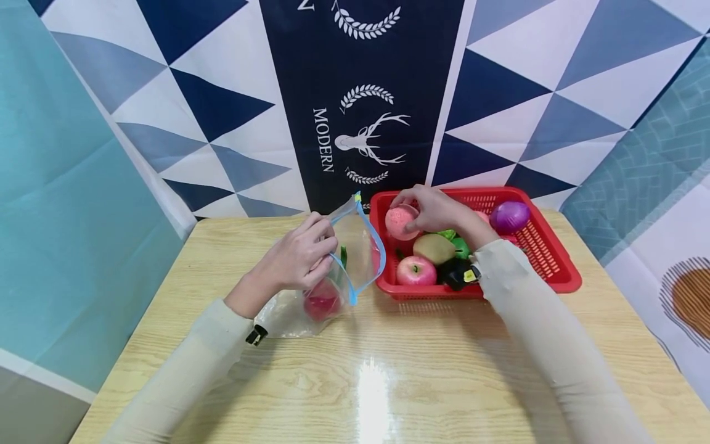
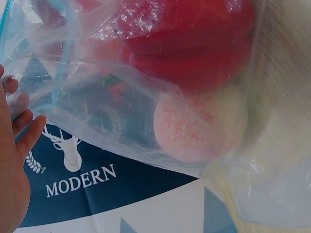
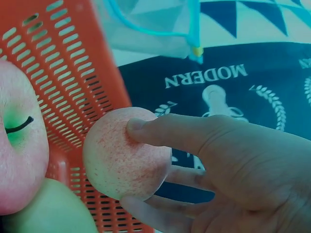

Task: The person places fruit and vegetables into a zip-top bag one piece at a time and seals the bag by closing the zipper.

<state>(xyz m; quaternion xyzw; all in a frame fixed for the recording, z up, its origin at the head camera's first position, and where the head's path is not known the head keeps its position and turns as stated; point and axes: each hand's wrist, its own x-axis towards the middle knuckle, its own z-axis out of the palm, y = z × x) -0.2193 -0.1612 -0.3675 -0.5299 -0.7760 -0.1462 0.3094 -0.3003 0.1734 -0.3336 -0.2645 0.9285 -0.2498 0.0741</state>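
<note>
Set before a cloth (image 1: 211, 92) patterned in blue and white triangles, with a dark deer-head panel (image 1: 310, 80) lettered MODERN, over a pale wood-grain counter (image 1: 310, 388). With the left grip (image 1: 299, 253), pinching the blue-edged mouth of a clear zip bag (image 1: 359, 253) showing, through its plastic, a red item (image 1: 320, 303) and a pink-speckled fruit (image 2: 201, 124). With the right grip (image 1: 427, 209), curling thumb and fingers around a peach (image 1: 399, 223) at the far left corner of a red slotted basket (image 1: 566, 280), near the bag's mouth; in that basket, bunched together with a pinkish apple (image 1: 416, 271), a tan rounded fruit (image 1: 432, 249), a glossy black item (image 1: 452, 275) and, farther right, a purple onion-like piece (image 1: 510, 217)
</note>
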